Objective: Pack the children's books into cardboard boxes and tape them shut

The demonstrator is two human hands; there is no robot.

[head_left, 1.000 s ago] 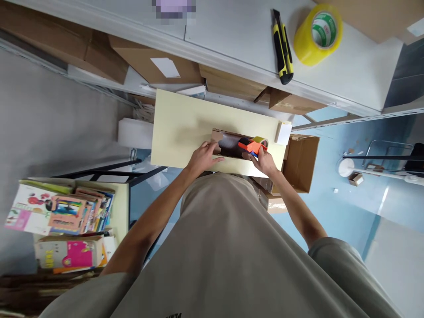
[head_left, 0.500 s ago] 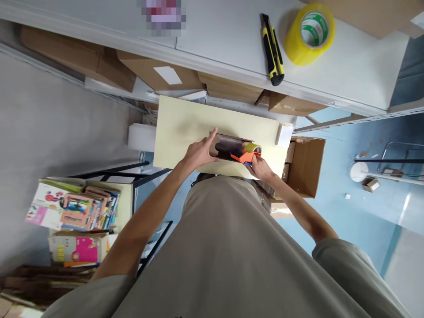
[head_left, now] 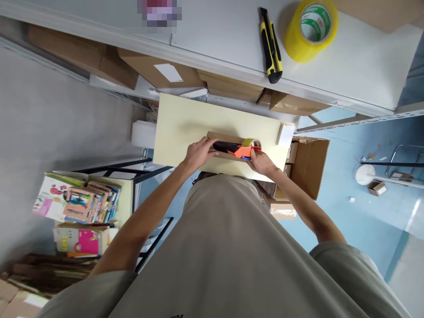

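A small cardboard box [head_left: 228, 148] is lying on a pale yellow table [head_left: 185, 128], close to the table's near edge. The left hand [head_left: 198, 152] is resting on the box's left end with fingers curled over it and pressing down, the fingertips lying on the top face. The right hand [head_left: 261, 161] is gripping an orange tape dispenser [head_left: 243, 151] at the box's right end, fingers wrapped around its handle; the dispenser's roll of tape [head_left: 251, 143] is sitting just beyond those fingers, touching the box top. Between the two hands the box's top is showing as a dark strip.

Beyond the fingertips the table is lying bare up to its far edge, with open room to the left of the left hand as well. Just right of the right hand, a small white block [head_left: 285, 134] is sitting at the table's corner, and an open carton [head_left: 309, 165] is standing below that edge. Further beyond, on a grey shelf [head_left: 225, 39], a yellow utility knife [head_left: 270, 46] and a yellow tape roll [head_left: 309, 30] are lying side by side. Far left of the left hand, a stack of books [head_left: 79, 203] is resting on a low stand.
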